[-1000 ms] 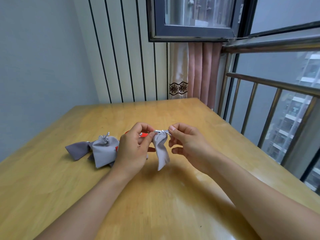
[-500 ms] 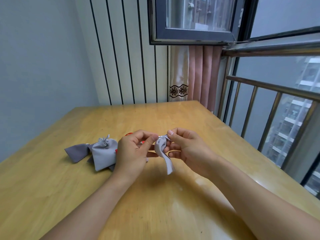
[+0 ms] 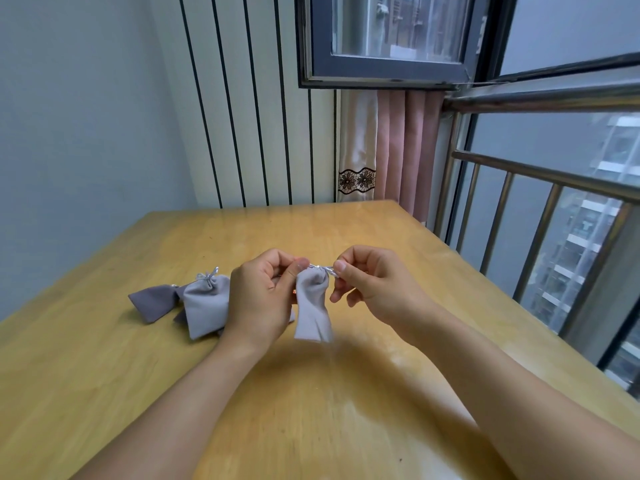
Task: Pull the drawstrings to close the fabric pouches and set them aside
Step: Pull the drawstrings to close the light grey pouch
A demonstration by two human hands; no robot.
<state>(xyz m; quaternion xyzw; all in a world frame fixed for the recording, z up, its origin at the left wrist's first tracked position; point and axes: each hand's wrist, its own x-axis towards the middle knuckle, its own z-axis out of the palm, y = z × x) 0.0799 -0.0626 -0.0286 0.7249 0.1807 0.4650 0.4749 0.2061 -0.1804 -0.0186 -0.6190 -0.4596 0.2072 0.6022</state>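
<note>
A light grey fabric pouch [image 3: 312,310] hangs above the wooden table [image 3: 346,393], its neck gathered tight by a silver drawstring [image 3: 322,268]. My left hand [image 3: 263,296] pinches the string's left end and my right hand [image 3: 374,285] pinches its right end. To the left on the table lie a closed light grey pouch [image 3: 206,308] and a darker grey pouch [image 3: 152,303]. A small red patch shows behind my left hand; what it belongs to is hidden.
A metal railing [image 3: 540,216] and a window run along the table's right edge. A pink curtain [image 3: 405,150] hangs at the far corner. A striped wall panel [image 3: 249,116] stands behind the table.
The pouch's neck has drawn tighter and my hands have moved a little apart along the string. The pouch now hangs flatter, facing me.
</note>
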